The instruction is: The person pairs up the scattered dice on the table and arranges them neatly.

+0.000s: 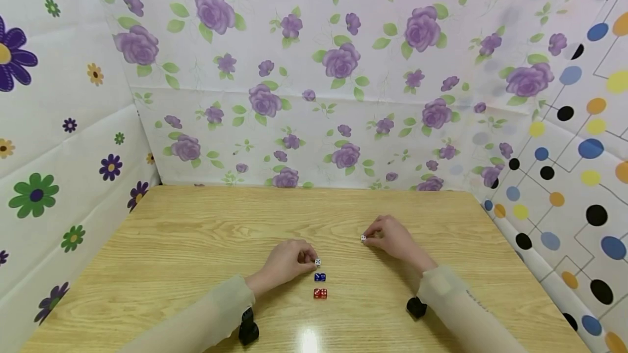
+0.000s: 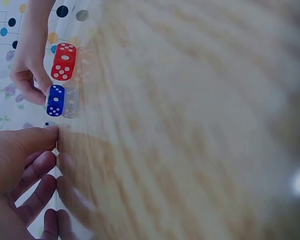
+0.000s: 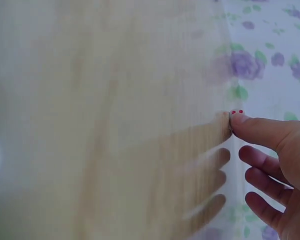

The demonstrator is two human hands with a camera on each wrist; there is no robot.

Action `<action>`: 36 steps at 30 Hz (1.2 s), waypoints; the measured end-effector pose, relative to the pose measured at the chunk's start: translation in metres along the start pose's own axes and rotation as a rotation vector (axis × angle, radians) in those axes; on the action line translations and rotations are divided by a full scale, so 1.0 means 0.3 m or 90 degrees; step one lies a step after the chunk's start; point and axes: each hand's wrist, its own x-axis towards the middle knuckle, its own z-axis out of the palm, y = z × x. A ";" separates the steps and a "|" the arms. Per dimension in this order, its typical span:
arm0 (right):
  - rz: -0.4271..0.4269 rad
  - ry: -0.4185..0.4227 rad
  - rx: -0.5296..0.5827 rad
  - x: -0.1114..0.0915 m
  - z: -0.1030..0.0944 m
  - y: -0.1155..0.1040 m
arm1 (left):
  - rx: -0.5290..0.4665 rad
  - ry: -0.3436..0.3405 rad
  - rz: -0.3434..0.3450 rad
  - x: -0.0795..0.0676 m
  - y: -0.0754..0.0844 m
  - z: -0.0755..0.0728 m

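Note:
In the head view my left hand (image 1: 289, 261) pinches a small white die (image 1: 318, 262) at the table top, thumb and index finger at its left side. Just nearer to me lie two blue dice (image 1: 320, 277) side by side, then two red dice (image 1: 320, 293), forming short rows. Farther right and back, my right hand (image 1: 394, 238) holds another white die (image 1: 363, 238) between thumb and fingertips. Red pips show on that die (image 3: 237, 112) in the right wrist view, where the thumb covers most of it. The left die (image 2: 50, 125) is partly hidden by the thumb.
A wood-grain table (image 1: 206, 217) carries everything. Behind it hangs a white cloth with purple flowers (image 1: 338, 61), and patterned cloths close both sides. Black wrist devices (image 1: 416, 308) sit under both forearms, close over the table.

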 end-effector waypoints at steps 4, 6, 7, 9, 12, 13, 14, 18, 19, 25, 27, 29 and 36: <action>-0.014 0.002 -0.001 -0.002 0.020 -0.029 | -0.005 0.000 0.002 0.000 -0.002 0.002; -0.017 0.004 -0.002 -0.004 0.030 -0.041 | -0.003 0.001 0.002 -0.001 -0.002 0.003; -0.017 0.003 -0.001 -0.005 0.036 -0.046 | -0.002 0.001 0.002 -0.001 -0.003 0.004; -0.016 0.000 0.001 -0.007 0.047 -0.058 | -0.002 0.001 0.002 -0.001 -0.005 0.004; -0.012 -0.010 0.011 -0.011 0.061 -0.076 | -0.002 0.001 0.002 -0.001 -0.007 0.005; -0.013 -0.013 0.015 -0.013 0.065 -0.081 | -0.002 0.001 0.002 -0.001 -0.008 0.005; -0.016 -0.014 0.019 -0.014 0.068 -0.087 | -0.002 0.001 0.002 -0.001 -0.008 0.005; -0.027 -0.013 0.022 -0.017 0.078 -0.103 | 0.001 0.002 0.005 0.001 -0.010 0.007; -0.028 -0.011 0.020 -0.018 0.080 -0.108 | 0.001 0.003 0.005 0.001 -0.010 0.007; -0.023 -0.014 0.023 -0.026 0.092 -0.137 | -0.005 0.003 0.006 0.001 -0.010 0.010; -0.023 -0.018 0.025 -0.029 0.098 -0.147 | -0.006 0.002 0.005 0.001 -0.009 0.009; -0.020 -0.021 0.027 -0.032 0.104 -0.159 | -0.005 0.003 0.003 0.002 -0.008 0.009; -0.032 -0.007 0.016 -0.043 0.125 -0.198 | -0.004 0.002 -0.005 0.002 -0.005 0.005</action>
